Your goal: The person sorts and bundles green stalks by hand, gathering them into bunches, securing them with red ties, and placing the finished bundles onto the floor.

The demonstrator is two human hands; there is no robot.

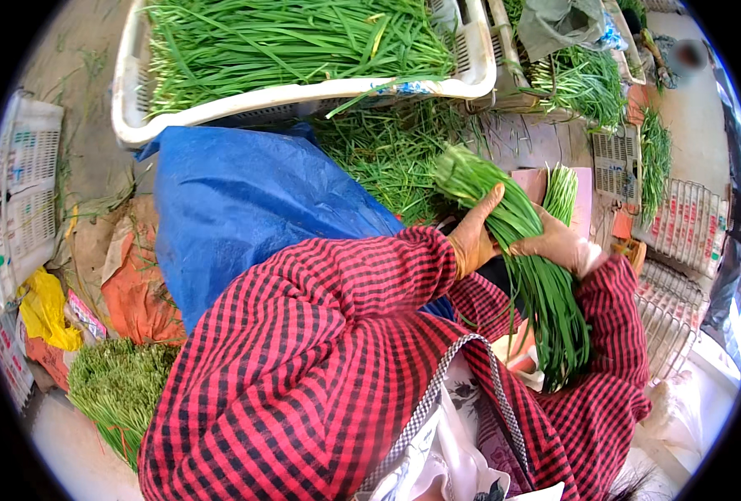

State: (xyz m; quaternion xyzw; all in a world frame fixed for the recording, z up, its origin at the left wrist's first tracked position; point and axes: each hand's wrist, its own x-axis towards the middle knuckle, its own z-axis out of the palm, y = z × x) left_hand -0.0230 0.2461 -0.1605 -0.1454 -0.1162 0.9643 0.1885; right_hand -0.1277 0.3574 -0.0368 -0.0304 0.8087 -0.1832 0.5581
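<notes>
Both hands grip one thick bunch of green chives [546, 292]. The stalk ends point away from me, and the long dark leaves hang down toward my right forearm. My left hand [473, 235] is closed round the near left side of the bunch, thumb along it. My right hand [561, 242] is wrapped round it from the right, with its fingers partly hidden by leaves. Just beyond, a smaller bundle of chives [561, 194] lies on a pink board [583, 200]. Blue plastic sheeting [245, 209] is spread to the left of my left forearm.
A white crate [303, 93] full of chives stands ahead. Loose leaves [387, 159] cover the floor behind the sheeting. Bundled stalks [124, 384] and a yellow bag [46, 309] lie at left, near a white crate [28, 184]. More crates [687, 225] line the right.
</notes>
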